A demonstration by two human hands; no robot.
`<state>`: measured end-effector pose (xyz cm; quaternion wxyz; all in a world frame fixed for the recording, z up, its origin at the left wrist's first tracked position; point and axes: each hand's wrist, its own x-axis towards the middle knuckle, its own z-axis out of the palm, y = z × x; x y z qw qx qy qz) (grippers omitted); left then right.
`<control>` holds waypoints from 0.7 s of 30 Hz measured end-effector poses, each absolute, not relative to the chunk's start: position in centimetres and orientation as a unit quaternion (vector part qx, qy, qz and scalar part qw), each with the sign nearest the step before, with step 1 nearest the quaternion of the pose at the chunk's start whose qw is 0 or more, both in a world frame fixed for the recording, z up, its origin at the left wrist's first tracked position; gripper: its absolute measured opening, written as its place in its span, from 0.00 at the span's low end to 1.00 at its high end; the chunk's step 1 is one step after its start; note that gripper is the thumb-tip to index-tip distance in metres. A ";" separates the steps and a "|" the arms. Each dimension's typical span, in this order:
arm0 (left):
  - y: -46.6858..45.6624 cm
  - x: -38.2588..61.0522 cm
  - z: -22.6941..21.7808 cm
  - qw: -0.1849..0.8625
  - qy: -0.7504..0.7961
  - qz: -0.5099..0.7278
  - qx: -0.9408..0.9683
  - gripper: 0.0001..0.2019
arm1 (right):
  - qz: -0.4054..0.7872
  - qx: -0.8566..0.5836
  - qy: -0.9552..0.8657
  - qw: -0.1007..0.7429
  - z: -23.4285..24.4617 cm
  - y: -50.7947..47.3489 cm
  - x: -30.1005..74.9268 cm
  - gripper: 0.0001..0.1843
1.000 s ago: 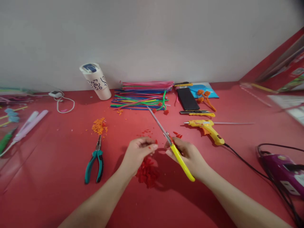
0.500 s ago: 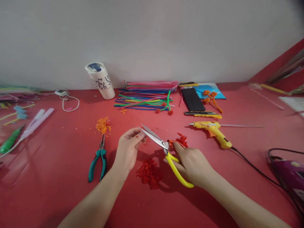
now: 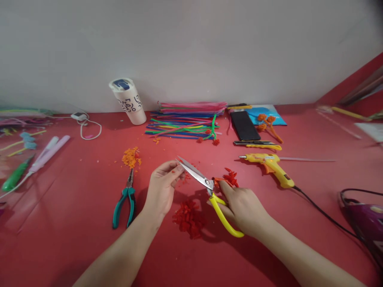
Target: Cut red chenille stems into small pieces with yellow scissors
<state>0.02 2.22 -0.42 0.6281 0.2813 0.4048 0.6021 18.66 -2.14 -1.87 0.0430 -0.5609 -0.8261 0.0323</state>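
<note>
My right hand grips a pair of scissors with yellow handles, the blades pointing up and left, slightly parted. The blade tips reach the fingertips of my left hand. Thumb and fingers of that hand are pinched together on a small red piece, mostly hidden by the fingers. Between the hands lies a pile of red cut pieces on the red table. A smaller cluster of red pieces is just beyond my right hand. Tiny red scraps are scattered under the blades.
Teal pliers and orange scraps lie left of my hands. A yellow glue gun with a cord, a cutter knife and a phone are on the right. Pipe cleaners and a white tumbler stand along the wall.
The whole view has shifted a little, with the table items appearing slightly further right. My hands and the scissors hold nearly the same pose.
</note>
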 end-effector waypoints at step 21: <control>2.2 -0.1 -0.4 0.637 0.403 0.595 0.278 0.03 | 0.027 -0.557 -0.829 0.036 -1.9 -2.1 18.8 0.21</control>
